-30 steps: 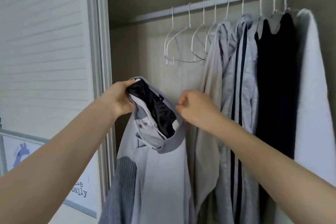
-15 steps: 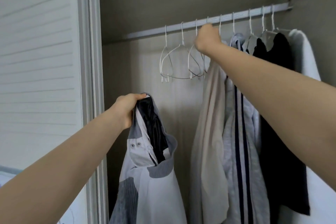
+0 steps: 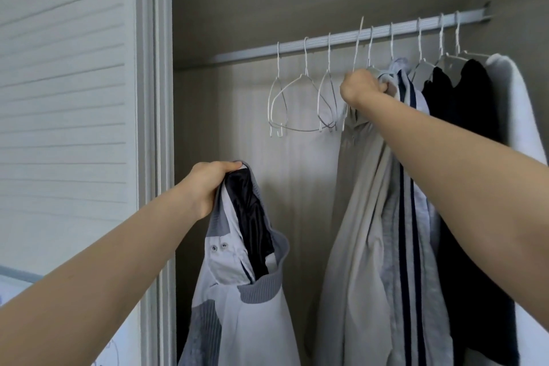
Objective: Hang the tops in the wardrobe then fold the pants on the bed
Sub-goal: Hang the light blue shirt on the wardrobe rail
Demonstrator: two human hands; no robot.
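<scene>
My left hand (image 3: 212, 184) grips the collar of a pale grey jacket (image 3: 252, 321) with a ribbed grey collar and dark lining. It hangs down in front of the open wardrobe. My right hand (image 3: 362, 88) is raised just below the metal rail (image 3: 320, 43), fingers curled round the neck of a white wire hanger (image 3: 358, 41). That hanger's hook tilts and reaches higher than the others, above the rail. The hanger's lower part is hidden behind my hand and the beige top.
Three empty white wire hangers (image 3: 297, 104) hang on the rail's left part. To the right hang a beige top (image 3: 356, 217), a grey striped top (image 3: 407, 217), a black garment (image 3: 463, 128) and a white one (image 3: 517, 113). A slatted sliding door (image 3: 74, 98) stands at left.
My right hand let go of the jacket collar, rose to the rail and took hold of a hanger, then came down slightly. The jacket now hangs from my left hand alone.
</scene>
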